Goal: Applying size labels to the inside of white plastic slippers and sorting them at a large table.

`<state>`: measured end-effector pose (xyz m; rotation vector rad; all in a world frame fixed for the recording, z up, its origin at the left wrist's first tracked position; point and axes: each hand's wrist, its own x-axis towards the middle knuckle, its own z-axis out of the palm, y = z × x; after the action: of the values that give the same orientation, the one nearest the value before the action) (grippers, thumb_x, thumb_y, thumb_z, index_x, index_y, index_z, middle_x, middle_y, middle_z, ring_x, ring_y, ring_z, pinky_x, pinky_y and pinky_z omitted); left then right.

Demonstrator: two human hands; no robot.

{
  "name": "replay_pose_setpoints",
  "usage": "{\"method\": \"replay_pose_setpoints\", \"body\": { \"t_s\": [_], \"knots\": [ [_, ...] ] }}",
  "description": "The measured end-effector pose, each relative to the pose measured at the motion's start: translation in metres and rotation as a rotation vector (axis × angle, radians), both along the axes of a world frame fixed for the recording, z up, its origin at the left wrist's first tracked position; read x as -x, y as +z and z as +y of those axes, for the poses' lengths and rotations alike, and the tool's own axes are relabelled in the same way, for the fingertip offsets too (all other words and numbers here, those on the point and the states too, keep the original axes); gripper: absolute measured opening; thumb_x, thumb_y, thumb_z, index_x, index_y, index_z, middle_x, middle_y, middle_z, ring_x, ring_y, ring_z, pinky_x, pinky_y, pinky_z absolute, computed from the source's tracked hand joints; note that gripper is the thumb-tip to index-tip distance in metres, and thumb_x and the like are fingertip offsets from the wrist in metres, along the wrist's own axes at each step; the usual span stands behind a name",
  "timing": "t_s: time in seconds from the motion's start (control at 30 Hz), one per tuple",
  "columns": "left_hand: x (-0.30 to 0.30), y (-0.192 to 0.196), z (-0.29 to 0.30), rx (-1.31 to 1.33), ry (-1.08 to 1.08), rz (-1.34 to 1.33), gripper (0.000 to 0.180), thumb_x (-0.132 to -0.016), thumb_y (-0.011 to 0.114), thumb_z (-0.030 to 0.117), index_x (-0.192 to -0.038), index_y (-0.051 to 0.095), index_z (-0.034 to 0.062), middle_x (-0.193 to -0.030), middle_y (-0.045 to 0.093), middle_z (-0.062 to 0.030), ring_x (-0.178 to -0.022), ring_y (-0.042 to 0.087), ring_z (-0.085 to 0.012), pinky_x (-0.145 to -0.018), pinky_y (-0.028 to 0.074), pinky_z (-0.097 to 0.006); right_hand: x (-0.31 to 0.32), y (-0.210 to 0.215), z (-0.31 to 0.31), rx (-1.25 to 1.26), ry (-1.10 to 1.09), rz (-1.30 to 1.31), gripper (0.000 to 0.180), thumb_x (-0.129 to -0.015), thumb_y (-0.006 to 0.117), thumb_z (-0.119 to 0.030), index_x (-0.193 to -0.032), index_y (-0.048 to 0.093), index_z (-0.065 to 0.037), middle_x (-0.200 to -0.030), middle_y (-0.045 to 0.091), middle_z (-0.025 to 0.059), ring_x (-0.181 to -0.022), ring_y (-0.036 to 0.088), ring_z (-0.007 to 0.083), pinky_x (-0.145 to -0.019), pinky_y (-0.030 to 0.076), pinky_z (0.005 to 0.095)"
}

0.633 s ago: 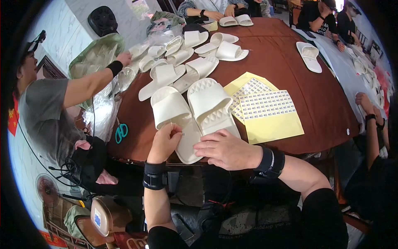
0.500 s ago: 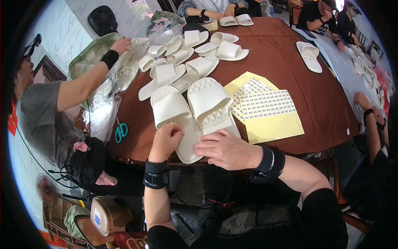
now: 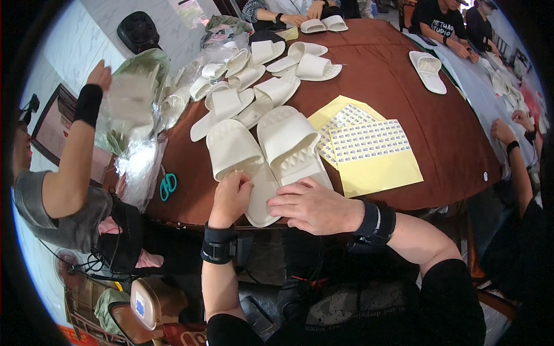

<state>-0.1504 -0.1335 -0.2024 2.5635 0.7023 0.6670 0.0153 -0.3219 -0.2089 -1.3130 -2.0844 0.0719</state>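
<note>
Two cream-white slides of plastic-looking material, the left slide [image 3: 235, 151] and the right slide [image 3: 287, 138], were laid side by side at the brown cloth-covered tabletop's [image 3: 456, 167] near edge, toes pointed away, long axes tilted slightly leftward. The left hand [image 3: 230, 200] was pinched narrow over the left slide; whether anything was held could not be told. The right hand [image 3: 316, 207] was laid loosely, fingers extended, across the heels. Handling appeared unfinished; rows were left on a half-bare, yellow-backed sticker sheet [image 3: 378, 155].

A workshop is suggested by the brown-draped counter [image 3: 381, 75], where many white slippers [image 3: 320, 68] are spread near sticker sheets [image 3: 372, 141] and heaped clear plastic bags [image 3: 138, 167], and around which several people [image 3: 63, 210] in wrist straps [image 3: 88, 107] are gathered.
</note>
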Motion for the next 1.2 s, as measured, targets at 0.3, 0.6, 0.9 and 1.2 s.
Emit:
{"method": "replay_pose_setpoints", "body": {
  "t_s": [0.3,0.6,0.9,1.2],
  "knots": [
    [0.009,0.008,-0.001,0.330,0.033,0.009,0.007,-0.089,0.059,0.004,-0.092,0.060,-0.0026,-0.078,0.057,-0.0009,-0.075,0.051,-0.0089,-0.066,0.044,-0.025,-0.001,-0.001,0.000,-0.011,-0.005,-0.005,0.035,-0.082,0.066,-0.017,-0.116,0.062,-0.010,-0.127,0.059,0.0033,-0.122,0.050,0.0214,-0.100,0.035,0.0405],
    [0.003,0.011,0.000,0.295,0.014,0.017,0.015,-0.083,0.066,0.010,-0.093,0.064,-0.0008,-0.076,0.064,-0.0096,-0.069,0.060,-0.0177,-0.066,0.049,-0.031,-0.001,-0.004,0.001,-0.010,-0.004,0.000,0.035,-0.082,0.066,-0.017,-0.116,0.062,-0.009,-0.129,0.058,0.0041,-0.122,0.050,0.0214,-0.100,0.035,0.0407],
    [0.001,0.005,-0.003,0.096,-0.006,-0.002,0.011,-0.084,0.063,0.006,-0.090,0.062,-0.0028,-0.079,0.061,-0.0097,-0.073,0.057,-0.0178,-0.070,0.047,-0.031,-0.001,-0.003,0.001,-0.012,-0.001,0.004,0.034,-0.082,0.066,-0.016,-0.116,0.063,-0.010,-0.127,0.059,0.0027,-0.121,0.050,0.0205,-0.099,0.035,0.0401],
    [0.012,0.004,0.003,0.266,-0.032,-0.010,0.007,-0.087,0.060,0.006,-0.089,0.059,-0.0009,-0.075,0.057,-0.0025,-0.070,0.051,-0.0131,-0.063,0.042,-0.027,0.001,-0.001,0.000,-0.015,-0.002,0.002,0.034,-0.082,0.066,-0.017,-0.115,0.063,-0.010,-0.126,0.059,0.0024,-0.120,0.050,0.0205,-0.100,0.036,0.0403]
  ]
}}
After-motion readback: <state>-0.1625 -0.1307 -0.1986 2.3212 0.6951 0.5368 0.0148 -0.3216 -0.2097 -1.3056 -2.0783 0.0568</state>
